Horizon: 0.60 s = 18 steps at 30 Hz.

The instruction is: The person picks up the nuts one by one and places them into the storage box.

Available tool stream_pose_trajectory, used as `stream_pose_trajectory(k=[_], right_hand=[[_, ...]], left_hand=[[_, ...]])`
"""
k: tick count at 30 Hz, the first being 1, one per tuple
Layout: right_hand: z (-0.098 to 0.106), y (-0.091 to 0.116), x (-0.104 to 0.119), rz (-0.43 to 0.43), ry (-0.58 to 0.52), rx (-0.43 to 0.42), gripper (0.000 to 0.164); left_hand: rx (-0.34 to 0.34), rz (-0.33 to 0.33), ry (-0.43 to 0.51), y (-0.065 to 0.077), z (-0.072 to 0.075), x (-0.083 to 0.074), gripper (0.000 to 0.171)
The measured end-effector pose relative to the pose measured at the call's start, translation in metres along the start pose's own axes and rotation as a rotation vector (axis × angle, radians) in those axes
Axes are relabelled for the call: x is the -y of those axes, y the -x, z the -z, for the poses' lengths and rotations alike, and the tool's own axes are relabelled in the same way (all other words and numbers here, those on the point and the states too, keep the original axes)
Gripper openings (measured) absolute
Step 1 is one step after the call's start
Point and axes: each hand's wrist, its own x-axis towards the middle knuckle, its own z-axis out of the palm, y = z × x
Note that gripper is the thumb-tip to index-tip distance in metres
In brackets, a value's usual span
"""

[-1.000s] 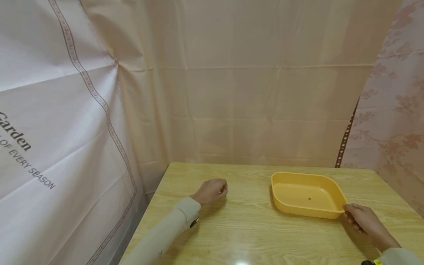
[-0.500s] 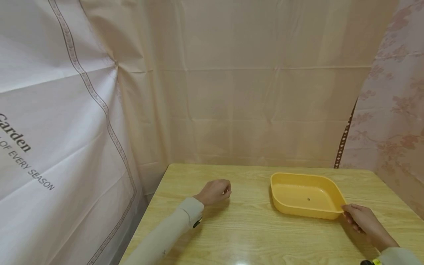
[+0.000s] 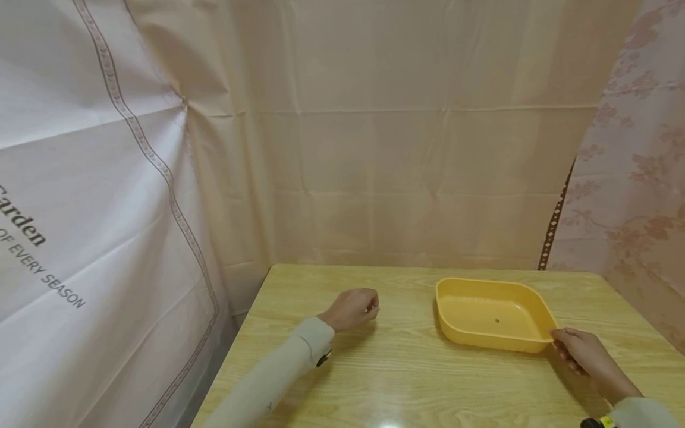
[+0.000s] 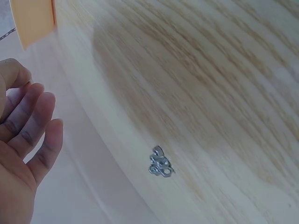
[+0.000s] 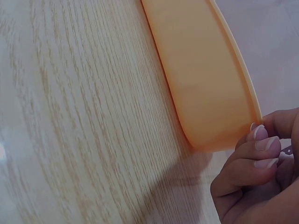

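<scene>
The left hand (image 3: 350,310), fingers bent, maybe empty, I can't tell, is a bit nearer the tray (image 3: 481,339) the right hand (image 3: 585,355) pinches, so reaching looks easier

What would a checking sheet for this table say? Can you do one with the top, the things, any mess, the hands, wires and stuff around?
Surface: wood-grain table.
Job's things: yellow tray on the table, with a small dark piece inside, too small to name; little metal nuts bunched on the table, seen from the left wrist.
Clutter: nothing seen.
Left hand: over the table, thumb and a finger together; whether they hold anything, I can't tell.
Right hand: pinches the tray's near right corner.
Cables: nothing seen.
Surroundings: plain back cloth, left cloth with printed words, right cloth with pink flowers.
</scene>
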Motion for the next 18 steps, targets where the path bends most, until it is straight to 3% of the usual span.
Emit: stream_pose_trajectory(k=[18], right_hand=[[-0.001,-0.001,-0.001,0.012,-0.007,-0.010,0.039]], left_hand=[[-0.019,-0.056,-0.015,-0.016,-0.006,-0.010,0.008]])
